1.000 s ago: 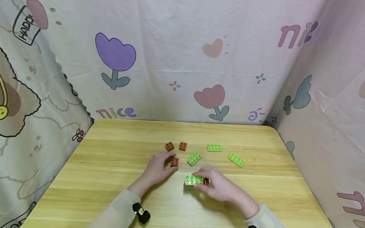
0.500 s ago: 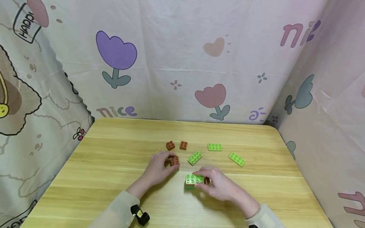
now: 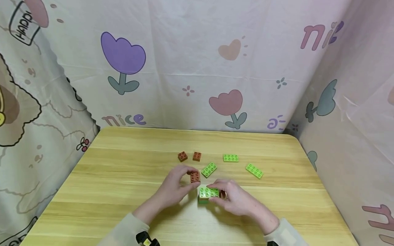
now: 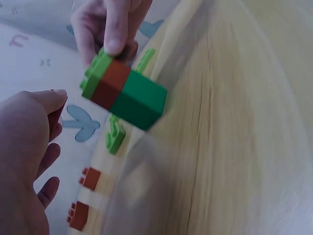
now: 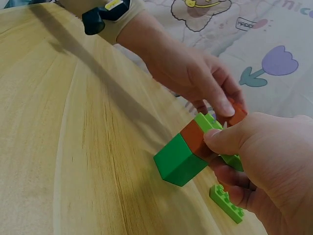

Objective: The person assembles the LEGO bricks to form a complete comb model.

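Between thumb and fingers my left hand (image 3: 170, 188) pinches a brown 2x2 toy brick (image 3: 195, 176), studs up, off the tabletop. Just in front and to the right of it stands a brick stack (image 3: 204, 194): dark green at the bottom, brown in the middle, a bright green 2x4 brick on top. My right hand (image 3: 237, 201) grips the stack's right end. In the left wrist view, the stack's three layers (image 4: 124, 93) show clearly; the held brown brick (image 4: 55, 120) is mostly behind fingers. The right wrist view puts that brick (image 5: 238, 113) near the stack's top, behind the right thumb.
Two loose brown bricks, one left (image 3: 182, 156) and one right (image 3: 197, 156), lie behind my left hand. Three thin bright green 2x4 bricks lie behind the stack: a near one (image 3: 209, 169), a far one (image 3: 231, 158) and a right one (image 3: 254, 171). Patterned cloth (image 3: 184, 68) hangs around the wooden table (image 3: 123, 164).
My left hand has picked the brown brick up from the table and brought it right and slightly nearer, towards the stack. The right hand keeps its grip in place.
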Available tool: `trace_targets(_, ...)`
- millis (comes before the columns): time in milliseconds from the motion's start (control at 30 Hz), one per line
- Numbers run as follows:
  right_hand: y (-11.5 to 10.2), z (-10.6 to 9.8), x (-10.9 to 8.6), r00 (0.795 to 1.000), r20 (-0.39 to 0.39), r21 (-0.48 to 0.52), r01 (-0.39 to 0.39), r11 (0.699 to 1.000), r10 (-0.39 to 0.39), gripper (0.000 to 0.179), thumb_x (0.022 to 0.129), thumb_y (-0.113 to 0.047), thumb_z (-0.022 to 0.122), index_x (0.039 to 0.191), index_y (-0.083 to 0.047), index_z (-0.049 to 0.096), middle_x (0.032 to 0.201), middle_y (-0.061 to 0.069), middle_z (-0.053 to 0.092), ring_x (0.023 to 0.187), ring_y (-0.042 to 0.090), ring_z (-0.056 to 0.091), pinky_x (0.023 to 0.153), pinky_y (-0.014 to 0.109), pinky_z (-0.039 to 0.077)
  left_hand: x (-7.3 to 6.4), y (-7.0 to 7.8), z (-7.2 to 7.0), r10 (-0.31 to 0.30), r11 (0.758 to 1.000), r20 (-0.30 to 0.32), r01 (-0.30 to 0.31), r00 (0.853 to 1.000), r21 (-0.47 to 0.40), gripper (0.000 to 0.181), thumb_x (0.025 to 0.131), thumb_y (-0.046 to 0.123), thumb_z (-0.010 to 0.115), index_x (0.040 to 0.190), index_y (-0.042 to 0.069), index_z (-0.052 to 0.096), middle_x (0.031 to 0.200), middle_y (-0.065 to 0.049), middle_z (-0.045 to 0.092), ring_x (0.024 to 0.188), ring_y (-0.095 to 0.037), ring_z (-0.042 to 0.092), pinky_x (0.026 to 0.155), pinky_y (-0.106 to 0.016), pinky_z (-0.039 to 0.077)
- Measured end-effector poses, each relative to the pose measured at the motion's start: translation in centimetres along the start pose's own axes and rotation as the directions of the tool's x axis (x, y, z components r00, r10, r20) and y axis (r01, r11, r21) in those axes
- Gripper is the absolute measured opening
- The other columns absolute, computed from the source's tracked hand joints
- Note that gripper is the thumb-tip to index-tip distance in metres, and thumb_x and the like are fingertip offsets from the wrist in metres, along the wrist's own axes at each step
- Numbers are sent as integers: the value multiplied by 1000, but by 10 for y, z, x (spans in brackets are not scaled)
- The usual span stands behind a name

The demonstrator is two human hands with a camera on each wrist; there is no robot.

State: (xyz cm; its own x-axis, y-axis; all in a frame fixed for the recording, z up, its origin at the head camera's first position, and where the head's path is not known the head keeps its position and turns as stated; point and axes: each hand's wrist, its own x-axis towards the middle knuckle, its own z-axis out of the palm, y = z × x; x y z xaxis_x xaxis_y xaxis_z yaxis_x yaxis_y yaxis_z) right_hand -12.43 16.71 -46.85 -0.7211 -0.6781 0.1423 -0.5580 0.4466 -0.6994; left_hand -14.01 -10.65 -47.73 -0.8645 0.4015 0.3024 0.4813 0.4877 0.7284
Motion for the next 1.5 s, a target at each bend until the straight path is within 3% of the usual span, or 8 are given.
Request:
trace_targets(200, -1, 0, 0, 999, -4, -4, 34, 999, -34, 37, 99, -20, 77, 134, -10, 72, 113, -8, 71, 88, 4, 62, 80, 28, 58, -8, 17, 3, 57, 997, 75, -53, 996, -54, 40, 97, 39, 78, 132, 23, 69, 126, 21, 65, 120, -8, 60, 106, -48, 50)
trace_targets(400, -1, -1, 1, 998, -12, -12, 68, 998, -68, 36, 98, -17, 78, 132, -10, 72, 111, -8, 70, 86, 4, 61, 75, 27, 57, -11, 26, 8, 100, 994, 124, -93, 987, -60, 41, 97, 41, 78, 134, 28, 68, 132, 16, 66, 125, -10, 57, 107, -47, 49)
trace_targets(633, 0, -1, 1, 997, -15, -30, 79, 996, -80, 36, 98, -17, 77, 133, -7, 72, 116, -5, 71, 94, 4, 64, 86, 28, 58, -13, 26, 13, 91, 996, 131, -89, 987, -23, 43, 95, 41, 80, 132, 23, 70, 127, 22, 64, 125, -9, 57, 108, -46, 49)
trace_targets(867, 1, -1, 1, 998, -6, -9, 56, 998, -56, 36, 98, -18, 77, 133, -10, 72, 111, -8, 70, 82, 3, 61, 74, 26, 58, -13, 24, 16, 97, 995, 123, -97, 988, -6, 42, 95, 42, 80, 132, 24, 71, 124, 23, 65, 122, -7, 58, 107, -45, 50)
trace_targets(1033, 1, -1, 1, 998, -1, 9, 58, 998, -58, 34, 99, -17, 77, 132, -11, 72, 106, -11, 69, 78, 3, 59, 68, 23, 55, -12, 24, 16, 119, 991, 113, -125, 986, 50, 42, 94, 43, 80, 131, 25, 72, 117, 24, 65, 116, -6, 59, 103, -44, 51)
trace_targets(1367, 1, 0, 2, 998, 0, 51, 69, 996, -69, 39, 98, -14, 77, 137, -13, 70, 118, -8, 73, 91, 4, 66, 80, 26, 58, -10, 26, 15, 94, 990, 133, -107, 987, 94, 42, 95, 48, 78, 131, 28, 73, 106, 25, 63, 107, -5, 60, 96, -40, 51)
trace_targets(1500, 0, 0, 2, 999, 7, 49, 37, 998, -38, 39, 99, -17, 77, 137, -15, 70, 116, -10, 73, 75, 3, 60, 64, 22, 54, -9, 25, 16, 107, 984, 135, -124, 985, 125, 41, 94, 49, 77, 130, 29, 73, 106, 25, 64, 107, -3, 59, 94, -39, 51)
